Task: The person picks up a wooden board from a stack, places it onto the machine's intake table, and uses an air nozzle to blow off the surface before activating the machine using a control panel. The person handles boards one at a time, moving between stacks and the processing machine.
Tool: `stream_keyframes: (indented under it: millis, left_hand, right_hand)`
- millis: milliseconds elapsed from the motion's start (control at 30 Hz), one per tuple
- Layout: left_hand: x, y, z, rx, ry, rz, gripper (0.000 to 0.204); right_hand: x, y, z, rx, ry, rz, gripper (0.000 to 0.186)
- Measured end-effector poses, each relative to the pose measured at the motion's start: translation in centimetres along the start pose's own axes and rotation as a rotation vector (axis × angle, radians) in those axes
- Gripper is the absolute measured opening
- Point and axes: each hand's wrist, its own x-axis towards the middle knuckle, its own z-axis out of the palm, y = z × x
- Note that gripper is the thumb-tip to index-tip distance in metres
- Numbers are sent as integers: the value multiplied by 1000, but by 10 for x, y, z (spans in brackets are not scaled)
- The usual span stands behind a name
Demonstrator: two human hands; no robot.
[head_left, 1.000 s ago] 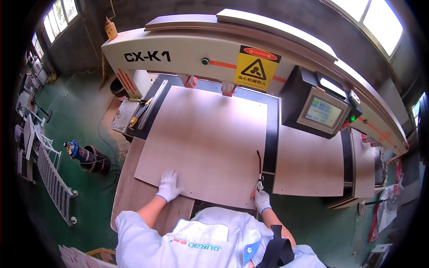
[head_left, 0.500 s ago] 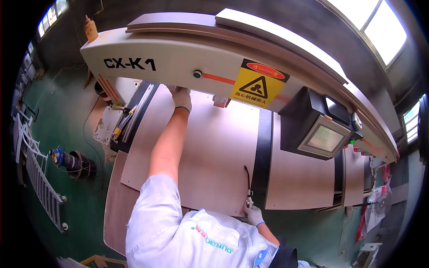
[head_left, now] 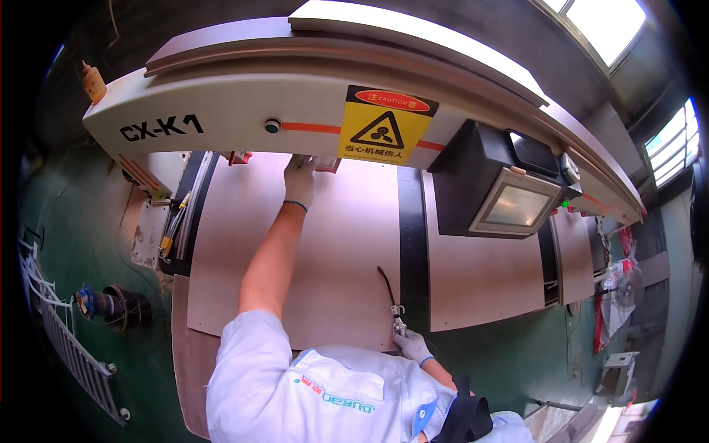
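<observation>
A pale wooden panel (head_left: 332,251) lies flat in front of me, running beneath the beam of a white machine (head_left: 236,129). My left hand (head_left: 299,183), in a light glove, reaches up to the beam's lower edge, right beside a red-edged block (head_left: 326,165). Its fingertips are partly hidden at the beam, so their grip is unclear. At the panel's near right corner, my gloved right hand (head_left: 413,345) is closed round a silver air blow gun (head_left: 399,322). The gun's thin black nozzle points away from me over the panel.
A black control box with a screen (head_left: 515,205) hangs from the beam at right. Further panels (head_left: 484,273) lie to the right, past a dark gap. A dark bucket (head_left: 129,306) and a grey ladder-like frame (head_left: 74,340) stand on the green floor at left.
My left hand has moved right along the beam, up to the red-edged block; another red block now shows to its left. My right hand keeps the air blow gun. The view has shifted.
</observation>
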Motion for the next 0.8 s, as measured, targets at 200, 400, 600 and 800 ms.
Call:
stream_keyframes:
  millis: [200,400,600,800]
  left_hand:
    - [-7,21,6,628,-389,3,48]
    - [-100,44,-4,833,-636,95,56]
    - [-284,142,-180,1462,-1298,81,104]
    - [-341,139,-262,1579,-1019,246,102]
  right_hand:
    - [18,4,-3,-419,-35,97,49]
    - [0,-24,7,-436,25,120,38]
    - [-29,-6,-27,-580,-207,49,50]
    - [-22,-29,-8,-299,-449,23,55]
